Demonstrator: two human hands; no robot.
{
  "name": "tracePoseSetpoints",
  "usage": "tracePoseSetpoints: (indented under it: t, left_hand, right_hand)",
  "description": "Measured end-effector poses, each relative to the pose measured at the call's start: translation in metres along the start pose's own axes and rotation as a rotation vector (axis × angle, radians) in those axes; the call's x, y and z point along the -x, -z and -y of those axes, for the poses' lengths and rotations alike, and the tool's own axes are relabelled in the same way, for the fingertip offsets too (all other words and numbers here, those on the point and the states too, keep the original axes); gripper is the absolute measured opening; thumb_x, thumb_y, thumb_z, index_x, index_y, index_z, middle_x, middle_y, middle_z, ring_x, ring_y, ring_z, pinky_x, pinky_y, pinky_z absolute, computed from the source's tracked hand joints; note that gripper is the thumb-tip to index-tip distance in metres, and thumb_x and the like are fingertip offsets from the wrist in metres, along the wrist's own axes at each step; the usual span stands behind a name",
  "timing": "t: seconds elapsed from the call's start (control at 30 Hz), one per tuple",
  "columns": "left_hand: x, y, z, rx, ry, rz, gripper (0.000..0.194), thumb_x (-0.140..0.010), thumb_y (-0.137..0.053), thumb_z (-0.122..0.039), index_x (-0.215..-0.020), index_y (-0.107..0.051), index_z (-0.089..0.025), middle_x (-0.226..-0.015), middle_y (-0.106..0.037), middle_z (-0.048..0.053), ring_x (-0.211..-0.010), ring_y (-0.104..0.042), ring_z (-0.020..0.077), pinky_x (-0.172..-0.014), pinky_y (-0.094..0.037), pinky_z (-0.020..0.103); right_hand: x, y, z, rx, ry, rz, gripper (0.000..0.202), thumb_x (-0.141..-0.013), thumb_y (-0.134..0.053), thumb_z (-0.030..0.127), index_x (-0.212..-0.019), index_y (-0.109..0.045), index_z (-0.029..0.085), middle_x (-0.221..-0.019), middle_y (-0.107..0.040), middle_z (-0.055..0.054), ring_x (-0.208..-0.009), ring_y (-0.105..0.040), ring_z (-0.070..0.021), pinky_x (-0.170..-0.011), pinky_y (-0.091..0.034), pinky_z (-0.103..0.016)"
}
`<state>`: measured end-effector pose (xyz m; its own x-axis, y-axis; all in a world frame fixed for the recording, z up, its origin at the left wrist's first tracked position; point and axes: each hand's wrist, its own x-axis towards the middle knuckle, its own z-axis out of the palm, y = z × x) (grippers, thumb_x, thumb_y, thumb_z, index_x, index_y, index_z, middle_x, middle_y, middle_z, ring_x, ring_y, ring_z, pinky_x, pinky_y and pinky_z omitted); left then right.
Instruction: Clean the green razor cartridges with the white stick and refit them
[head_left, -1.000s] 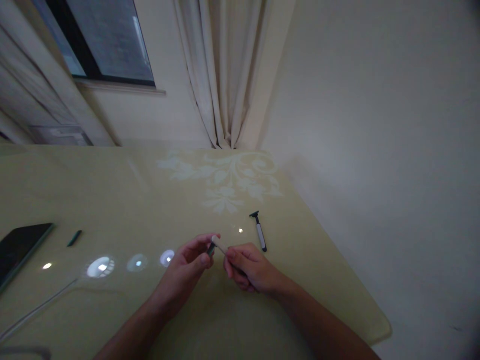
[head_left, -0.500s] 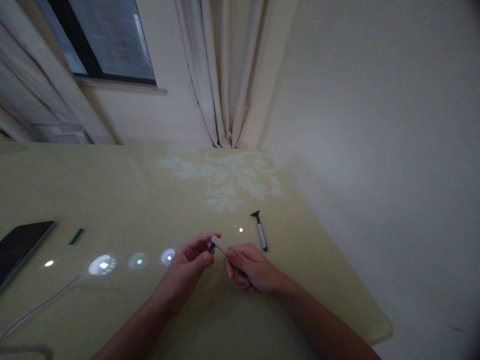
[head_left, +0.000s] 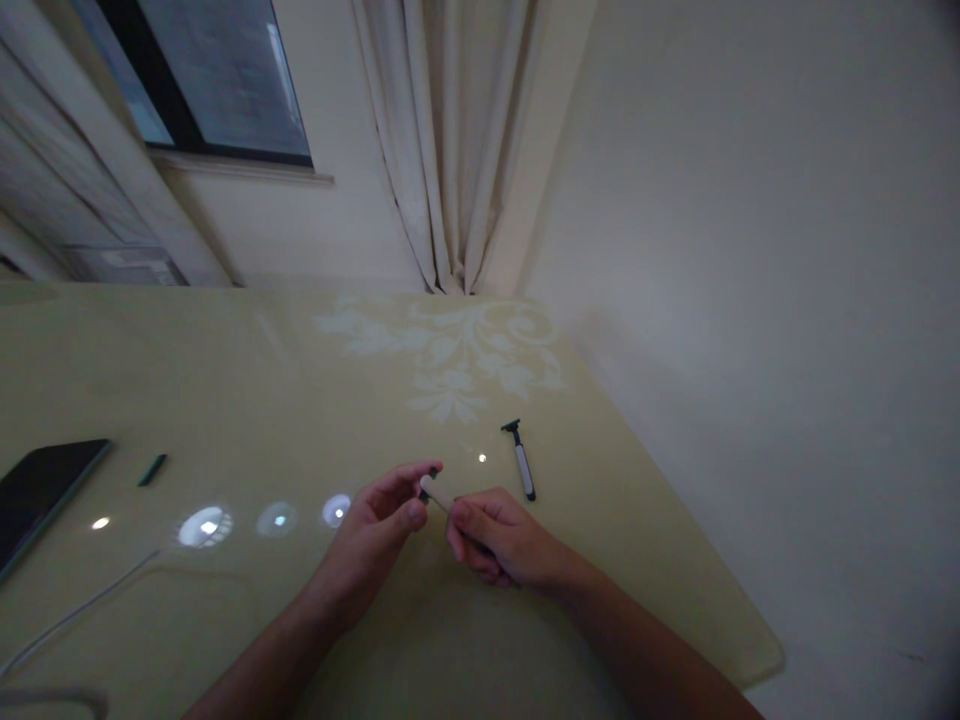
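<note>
Razors: one in both hands [head_left: 435, 493], one [head_left: 519, 459] on table [head_left: 225, 380].

Open tabletop [head_left: 315, 390] (razor [head_left: 520, 460] rightward)

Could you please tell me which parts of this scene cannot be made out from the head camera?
- Razor handle: its lower end is hidden inside the right hand.
- Small dark piece at the left hand fingertips: too small and dim to identify.
- Dark flat device: cut off by the left edge.
- Second razor: blade detail too small.
</note>
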<state>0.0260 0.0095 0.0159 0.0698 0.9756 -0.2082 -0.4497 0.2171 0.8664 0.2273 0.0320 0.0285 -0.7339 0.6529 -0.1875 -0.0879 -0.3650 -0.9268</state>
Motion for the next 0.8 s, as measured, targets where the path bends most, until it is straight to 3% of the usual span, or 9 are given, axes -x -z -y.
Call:
tracePoseSetpoints:
  t: [0.3,0.53,0.8]
  left_hand:
    - [-0.003,0.006,0.007,0.009,0.006,-0.024,0.049,-0.063,-0.102,-0.044,-0.107,-0.087,-0.026,-0.09,-0.075,0.005,-0.078,-0.058,0.0167,-0.073,-0.048,0.025]
    - [-0.001,0.007,0.009,0.099,0.031,0.061,0.051,-0.065,-0.101,-0.045,-0.11,-0.087,-0.026,-0.076,-0.066,0.0,-0.067,-0.051,0.0114,-0.065,-0.044,0.021]
    - [-0.002,0.01,0.011,0.151,0.004,0.119,0.052,-0.063,-0.102,-0.049,-0.106,-0.087,-0.023,-0.079,-0.064,0.001,-0.069,-0.05,0.0115,-0.067,-0.043,0.022]
  right_hand:
    - [0.001,-0.002,0.0,-0.006,-0.008,0.037,0.06,-0.098,-0.061,0.073,-0.078,-0.061,0.017,-0.047,-0.043,0.011,-0.035,-0.032,-0.0051,-0.036,-0.028,-0.018]
    - [0.001,-0.001,0.0,-0.107,-0.025,0.05,0.058,-0.097,-0.064,0.071,-0.076,-0.061,0.017,-0.044,-0.041,0.011,-0.033,-0.026,-0.005,-0.033,-0.025,-0.017]
    - [-0.002,0.003,-0.001,-0.116,0.037,-0.003,0.059,-0.096,-0.066,0.071,-0.073,-0.06,0.018,-0.043,-0.039,0.012,-0.034,-0.026,-0.0052,-0.033,-0.023,-0.017]
